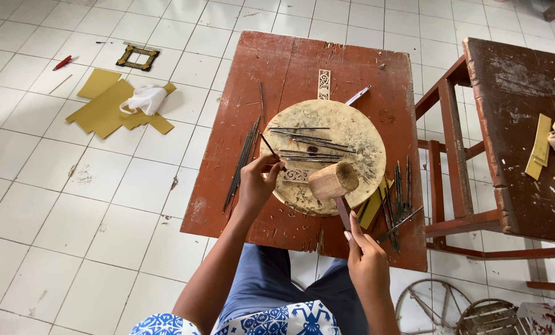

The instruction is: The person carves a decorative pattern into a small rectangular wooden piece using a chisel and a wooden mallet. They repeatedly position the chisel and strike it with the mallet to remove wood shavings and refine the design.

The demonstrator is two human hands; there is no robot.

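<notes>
On round carving board [358, 133], red bench [290, 68]: my L hand [256, 180] grips chisel [269, 147] over carved strip [296, 175]; R hand [365, 257] grips wooden mallet [333, 181].

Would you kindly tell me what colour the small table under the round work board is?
Reddish-brown, worn and scratched table, clearest in the head view.

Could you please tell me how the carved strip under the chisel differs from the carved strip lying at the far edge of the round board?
The near carved strip lies crosswise on the round board, under the chisel that the left hand holds; the far carved strip lies lengthwise, mostly on the red table, untouched. The near one looks shorter and broader, the far one longer and narrower. Both are pale, flat and pierced with openwork. The right hand holds a wooden mallet.
</notes>
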